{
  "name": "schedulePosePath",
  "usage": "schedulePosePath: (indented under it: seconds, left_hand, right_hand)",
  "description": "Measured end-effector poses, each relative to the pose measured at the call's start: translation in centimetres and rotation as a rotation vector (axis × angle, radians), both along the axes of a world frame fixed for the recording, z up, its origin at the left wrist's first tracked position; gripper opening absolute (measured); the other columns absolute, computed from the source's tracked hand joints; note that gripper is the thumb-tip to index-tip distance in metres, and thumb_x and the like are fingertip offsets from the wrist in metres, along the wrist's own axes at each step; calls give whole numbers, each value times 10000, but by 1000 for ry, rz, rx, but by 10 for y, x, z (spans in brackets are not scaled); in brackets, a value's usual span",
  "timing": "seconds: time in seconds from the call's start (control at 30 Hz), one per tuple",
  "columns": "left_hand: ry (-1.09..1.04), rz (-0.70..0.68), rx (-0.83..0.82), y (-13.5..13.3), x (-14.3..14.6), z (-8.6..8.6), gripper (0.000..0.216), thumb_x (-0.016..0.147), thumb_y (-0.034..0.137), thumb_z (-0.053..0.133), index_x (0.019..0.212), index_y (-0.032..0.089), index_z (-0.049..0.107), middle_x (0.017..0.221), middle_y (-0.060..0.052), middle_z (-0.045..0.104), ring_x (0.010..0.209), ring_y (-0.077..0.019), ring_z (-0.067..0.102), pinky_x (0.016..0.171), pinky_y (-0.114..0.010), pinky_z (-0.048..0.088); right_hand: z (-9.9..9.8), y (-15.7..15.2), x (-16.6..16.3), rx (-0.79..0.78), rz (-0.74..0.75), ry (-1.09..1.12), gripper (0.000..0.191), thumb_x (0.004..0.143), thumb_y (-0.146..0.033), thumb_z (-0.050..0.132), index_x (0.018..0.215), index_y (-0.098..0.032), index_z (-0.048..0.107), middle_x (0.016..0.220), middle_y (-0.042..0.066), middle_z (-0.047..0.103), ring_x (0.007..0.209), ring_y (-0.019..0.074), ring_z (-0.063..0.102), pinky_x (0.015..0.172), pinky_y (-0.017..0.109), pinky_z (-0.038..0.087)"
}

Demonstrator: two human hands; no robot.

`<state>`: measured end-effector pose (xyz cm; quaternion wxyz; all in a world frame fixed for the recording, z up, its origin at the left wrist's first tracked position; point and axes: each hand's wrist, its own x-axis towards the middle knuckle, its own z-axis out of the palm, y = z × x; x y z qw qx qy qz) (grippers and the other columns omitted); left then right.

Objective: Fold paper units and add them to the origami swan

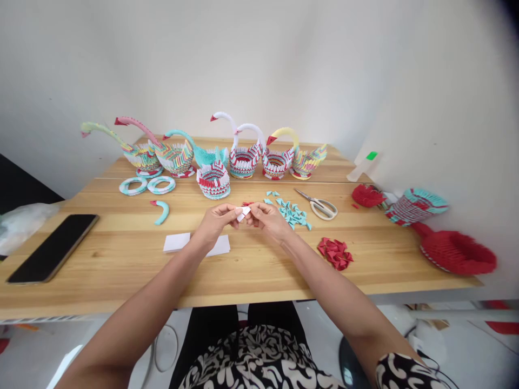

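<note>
Between my two hands, over the middle of the table, is a small piece of folded white paper. My left hand pinches its left side, and my right hand grips the right side with the thumb on top. White paper slips lie on the wood under and beside my left forearm. Just right of my right hand are scattered turquoise folded paper triangles. A pile of red folded paper triangles sits nearer to me, right of my right forearm. A few red bits behind my fingers are partly hidden.
Several paper swans stand along the table's back. Turquoise-and-white rings and a curved turquoise neck lie left. Scissors rest right of centre. A phone lies far left; a red paper swan occupies the right edge.
</note>
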<state>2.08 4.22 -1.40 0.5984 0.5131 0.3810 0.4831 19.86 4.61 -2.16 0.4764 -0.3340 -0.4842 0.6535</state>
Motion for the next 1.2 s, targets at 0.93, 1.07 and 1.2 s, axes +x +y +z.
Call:
schedulePosePath:
  seconds: [0.93, 1.07, 1.2]
  left_hand:
    - [84, -2, 14, -4, 2, 4, 298, 705, 441, 744, 692, 152, 673, 630, -12, 633, 580, -118, 543, 623, -268, 440]
    - [86, 4, 23, -6, 3, 7, 310, 702, 453, 742, 684, 153, 663, 627, -7, 622, 579, -116, 537, 622, -266, 437]
    - [94, 29, 8, -7, 5, 7, 336, 687, 474, 743, 685, 151, 651, 635, -5, 612, 581, -111, 527, 614, -258, 429]
  right_hand:
    - [-2, 4, 4, 17, 4, -165, 396, 638, -524, 800, 771, -177, 661, 630, -32, 620, 539, 66, 512, 536, 199, 386]
    - [-2, 3, 4, 68, -23, -236, 353, 696, -503, 762, 798, -182, 656, 675, -22, 643, 590, 81, 551, 539, 203, 376]
    - [-1, 0, 0, 161, -102, -354, 325, 754, -493, 706, 794, -178, 636, 711, 3, 673, 634, 107, 578, 580, 227, 417]
